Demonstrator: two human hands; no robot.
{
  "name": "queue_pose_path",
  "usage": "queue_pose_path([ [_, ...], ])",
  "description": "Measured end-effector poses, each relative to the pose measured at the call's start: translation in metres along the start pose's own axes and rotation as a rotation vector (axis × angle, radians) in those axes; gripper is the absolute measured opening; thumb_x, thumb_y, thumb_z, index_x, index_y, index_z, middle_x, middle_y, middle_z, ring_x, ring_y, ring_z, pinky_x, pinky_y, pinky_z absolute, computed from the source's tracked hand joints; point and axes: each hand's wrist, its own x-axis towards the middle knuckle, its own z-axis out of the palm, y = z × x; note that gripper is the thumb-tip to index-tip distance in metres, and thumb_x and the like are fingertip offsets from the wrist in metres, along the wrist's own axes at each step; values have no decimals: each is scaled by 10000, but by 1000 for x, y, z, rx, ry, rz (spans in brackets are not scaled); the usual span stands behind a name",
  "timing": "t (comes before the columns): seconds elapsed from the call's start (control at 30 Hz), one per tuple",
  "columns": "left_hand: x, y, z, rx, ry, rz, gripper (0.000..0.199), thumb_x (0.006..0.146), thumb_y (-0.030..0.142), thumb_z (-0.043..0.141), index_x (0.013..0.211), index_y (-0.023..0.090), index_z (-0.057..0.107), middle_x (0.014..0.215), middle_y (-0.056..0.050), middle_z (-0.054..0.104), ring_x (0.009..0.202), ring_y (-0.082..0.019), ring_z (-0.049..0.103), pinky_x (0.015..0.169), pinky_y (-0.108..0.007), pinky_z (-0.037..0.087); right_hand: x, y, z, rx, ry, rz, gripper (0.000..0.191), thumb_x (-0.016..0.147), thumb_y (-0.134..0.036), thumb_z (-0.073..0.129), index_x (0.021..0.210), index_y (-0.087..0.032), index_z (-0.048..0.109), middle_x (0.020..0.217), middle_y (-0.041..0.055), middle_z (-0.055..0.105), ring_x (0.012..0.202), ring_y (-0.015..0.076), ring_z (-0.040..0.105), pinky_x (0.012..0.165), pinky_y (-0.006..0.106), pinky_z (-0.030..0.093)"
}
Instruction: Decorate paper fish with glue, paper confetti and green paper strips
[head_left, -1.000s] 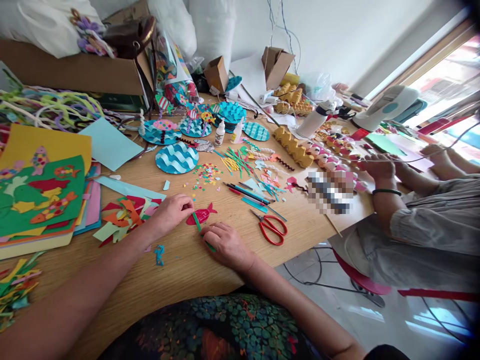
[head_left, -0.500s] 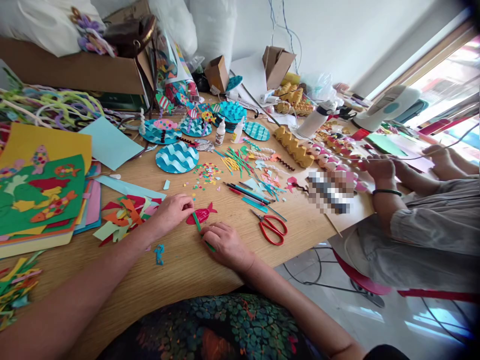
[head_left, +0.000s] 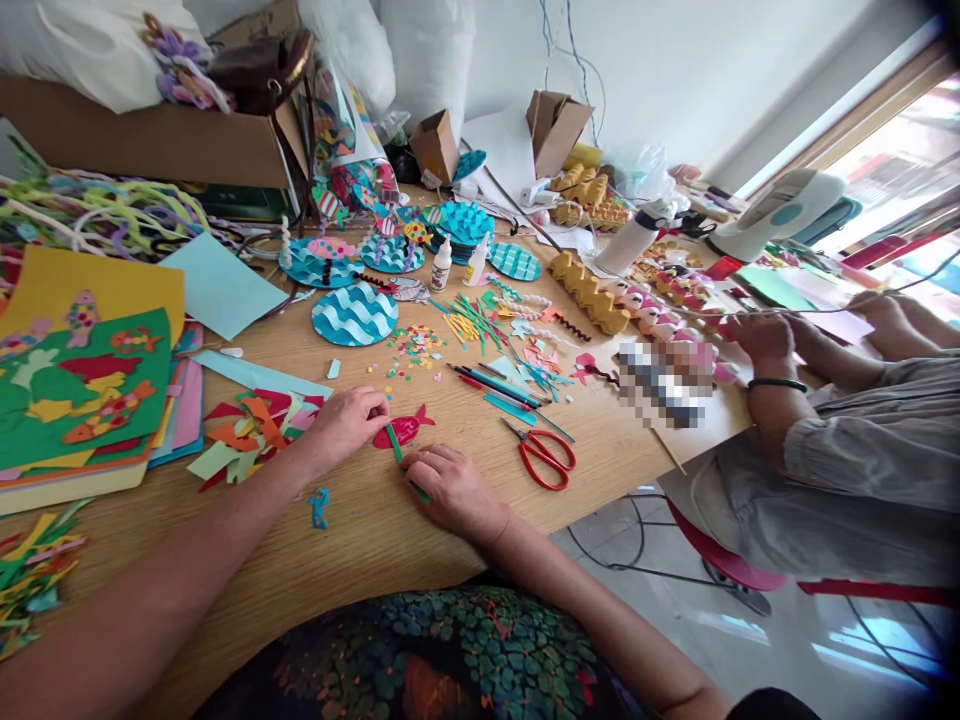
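A red paper fish (head_left: 406,430) lies flat on the wooden table between my hands, its tail pointing away to the upper right. Across its head end runs a thin green paper strip (head_left: 395,442). My left hand (head_left: 358,418) pinches the strip's far end at the fish's edge. Curled over the near part of the strip, my right hand (head_left: 450,485) holds it, and a green end shows below the fingers. Red-handled scissors (head_left: 546,458) lie to the right of my right hand, and small blue paper scraps (head_left: 319,508) lie below my left wrist.
Paper scraps (head_left: 251,432) and coloured sheets (head_left: 90,380) lie left. Beyond are pencils (head_left: 495,385), dots (head_left: 416,345), glue bottles (head_left: 441,266) and wavy blue discs (head_left: 355,314). At right, another person's hands (head_left: 765,345) are near egg-carton pieces (head_left: 589,292).
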Motion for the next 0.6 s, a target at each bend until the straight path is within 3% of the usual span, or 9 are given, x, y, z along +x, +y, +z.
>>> queue_pose_path([
  [0.6, 0, 1, 0, 18, -3, 3, 112, 736, 209, 499, 644, 195, 562, 729, -2, 592, 700, -159, 538, 612, -256, 361, 0, 1, 1, 2, 37, -3, 122, 842, -121, 432, 775, -170, 522, 823, 52, 639, 781, 143, 549, 714, 250, 423],
])
